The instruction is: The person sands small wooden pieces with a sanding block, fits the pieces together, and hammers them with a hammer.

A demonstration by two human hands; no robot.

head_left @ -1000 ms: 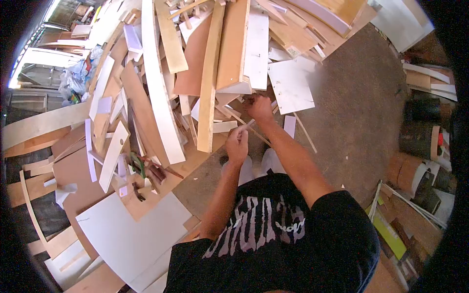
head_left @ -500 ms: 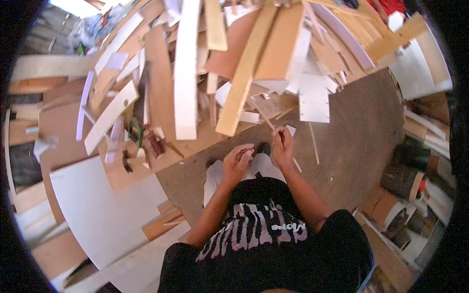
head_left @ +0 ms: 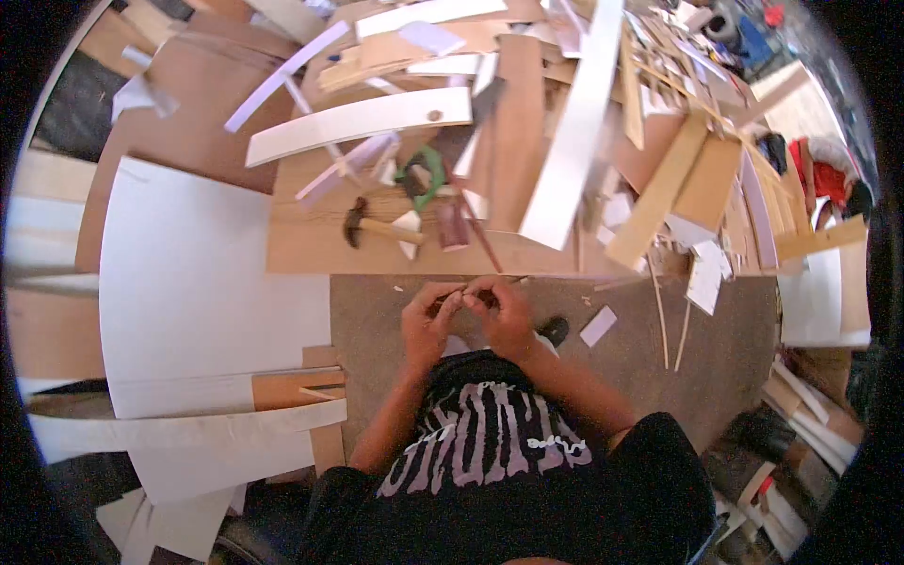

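My left hand (head_left: 428,320) and my right hand (head_left: 501,313) meet in front of my body, fingertips close together. The fingers of both are closed in a pinch; whatever they pinch is too small to make out. Just beyond them lies the wooden worktable (head_left: 311,247). On it are a hammer (head_left: 381,229) with a dark head, a green tool (head_left: 421,177) and a reddish-brown block (head_left: 453,227). A thin dark reddish stick (head_left: 483,235) lies beside the block.
Wood strips and a long white board (head_left: 572,141) crowd the table. A large white sheet (head_left: 188,282) lies left. A pale offcut (head_left: 598,326) and thin sticks (head_left: 658,311) are right. A person in red (head_left: 825,174) is at the far right.
The view has swung left, so the hammer and green tool now lie straight ahead. My hands, apart half a second ago, have come together. The pale stick seen near them earlier no longer shows there.
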